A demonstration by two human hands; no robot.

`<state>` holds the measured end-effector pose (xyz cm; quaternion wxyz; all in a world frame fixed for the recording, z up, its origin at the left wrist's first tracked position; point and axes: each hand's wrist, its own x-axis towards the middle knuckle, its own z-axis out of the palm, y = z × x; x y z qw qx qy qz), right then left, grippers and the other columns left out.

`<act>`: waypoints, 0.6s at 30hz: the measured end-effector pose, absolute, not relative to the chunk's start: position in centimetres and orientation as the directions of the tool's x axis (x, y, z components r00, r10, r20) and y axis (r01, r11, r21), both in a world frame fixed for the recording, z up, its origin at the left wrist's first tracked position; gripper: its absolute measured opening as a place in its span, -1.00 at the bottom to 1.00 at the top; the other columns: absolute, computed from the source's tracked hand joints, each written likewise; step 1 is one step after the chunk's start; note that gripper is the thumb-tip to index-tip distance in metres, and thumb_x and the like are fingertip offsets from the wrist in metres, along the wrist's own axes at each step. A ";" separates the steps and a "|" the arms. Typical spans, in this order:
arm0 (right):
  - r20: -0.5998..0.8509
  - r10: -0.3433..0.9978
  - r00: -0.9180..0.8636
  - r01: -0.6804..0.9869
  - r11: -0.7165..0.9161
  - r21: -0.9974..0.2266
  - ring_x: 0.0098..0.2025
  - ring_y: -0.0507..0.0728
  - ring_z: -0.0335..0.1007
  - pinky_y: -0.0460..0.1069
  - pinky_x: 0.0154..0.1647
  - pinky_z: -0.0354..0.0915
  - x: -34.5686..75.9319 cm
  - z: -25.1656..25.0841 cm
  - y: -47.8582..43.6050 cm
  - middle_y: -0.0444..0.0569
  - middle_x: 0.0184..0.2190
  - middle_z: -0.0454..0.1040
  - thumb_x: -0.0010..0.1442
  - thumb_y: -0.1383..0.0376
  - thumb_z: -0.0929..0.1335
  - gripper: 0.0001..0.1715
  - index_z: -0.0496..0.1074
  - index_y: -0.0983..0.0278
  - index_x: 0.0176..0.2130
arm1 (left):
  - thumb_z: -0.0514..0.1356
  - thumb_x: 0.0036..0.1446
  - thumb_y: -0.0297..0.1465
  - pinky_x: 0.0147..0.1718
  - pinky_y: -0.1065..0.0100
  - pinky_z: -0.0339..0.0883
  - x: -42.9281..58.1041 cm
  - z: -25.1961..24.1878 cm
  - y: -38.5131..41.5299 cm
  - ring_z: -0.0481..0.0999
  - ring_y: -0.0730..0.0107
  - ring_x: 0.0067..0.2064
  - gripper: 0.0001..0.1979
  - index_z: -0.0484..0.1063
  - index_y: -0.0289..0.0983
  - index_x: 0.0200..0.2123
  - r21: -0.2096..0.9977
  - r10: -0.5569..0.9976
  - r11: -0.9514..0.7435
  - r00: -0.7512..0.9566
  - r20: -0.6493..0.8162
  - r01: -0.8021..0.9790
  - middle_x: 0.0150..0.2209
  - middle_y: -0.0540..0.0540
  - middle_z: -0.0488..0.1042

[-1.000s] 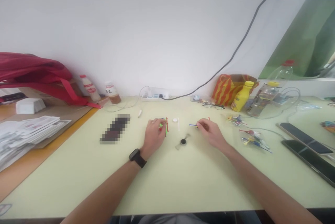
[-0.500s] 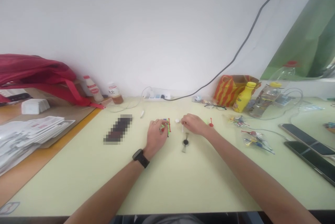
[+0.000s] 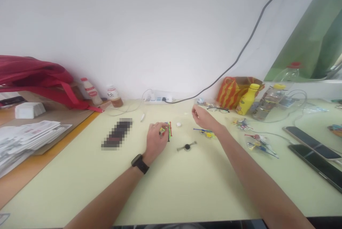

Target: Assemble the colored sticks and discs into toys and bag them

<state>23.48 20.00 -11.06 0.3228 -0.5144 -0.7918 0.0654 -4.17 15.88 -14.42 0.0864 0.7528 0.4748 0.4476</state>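
Note:
My left hand point(image 3: 155, 139) rests on the pale green table point(image 3: 171, 186), fingers curled round a small bundle of coloured plastic sticks point(image 3: 168, 131). A black watch sits on that wrist. My right hand point(image 3: 202, 117) hovers above the table farther back, fingers pinched together on something too small to make out. Below it lie a blue stick and a yellow piece point(image 3: 204, 132). A small white cap point(image 3: 179, 124) lies between the hands, and a black-centred spinner point(image 3: 187, 146) lies in front of them.
Bags of coloured sticks point(image 3: 260, 142), a yellow bottle point(image 3: 247, 98), clear bottles, glasses and an orange bag stand at the right rear. Two dark tablets point(image 3: 312, 147) lie far right. A power strip point(image 3: 157, 97), two small bottles, a red bag point(image 3: 34, 75) and papers are at the left.
My right hand moved left to the white cap, then lifted up and back to the right with its fingers pinched. The spinner has turned. My left hand stayed on the sticks.

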 end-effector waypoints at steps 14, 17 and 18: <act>0.381 0.891 -0.247 0.429 0.453 -0.782 -0.31 0.11 0.51 0.01 -0.20 0.39 20.0 -11.4 21.5 -0.06 -0.34 0.57 0.19 0.27 0.36 -0.93 0.40 0.23 -0.30 | 0.17 0.24 -0.51 -0.17 0.15 0.34 -4.1 -14.4 15.8 0.41 0.14 -0.16 -0.82 0.51 -0.15 -0.16 0.549 0.791 -0.536 0.155 0.592 0.641 -0.24 -0.05 0.56; 0.341 0.904 -0.257 0.417 0.422 -0.805 -0.33 0.10 0.51 0.01 -0.21 0.40 19.3 -11.7 21.2 -0.06 -0.36 0.57 0.18 0.28 0.36 -0.95 0.40 0.23 -0.30 | 0.18 0.24 -0.51 -0.17 0.16 0.34 -4.0 -14.4 15.9 0.40 0.14 -0.16 -0.82 0.51 -0.15 -0.16 0.535 0.790 -0.540 0.173 0.588 0.649 -0.25 -0.05 0.56; 0.337 0.905 -0.261 0.422 0.421 -0.803 -0.33 0.10 0.51 0.00 -0.21 0.40 19.2 -11.7 21.0 -0.06 -0.35 0.57 0.19 0.29 0.35 -0.96 0.40 0.23 -0.30 | 0.18 0.24 -0.51 -0.17 0.15 0.33 -4.0 -14.4 15.9 0.40 0.14 -0.16 -0.82 0.50 -0.15 -0.16 0.532 0.791 -0.541 0.177 0.586 0.652 -0.25 -0.05 0.56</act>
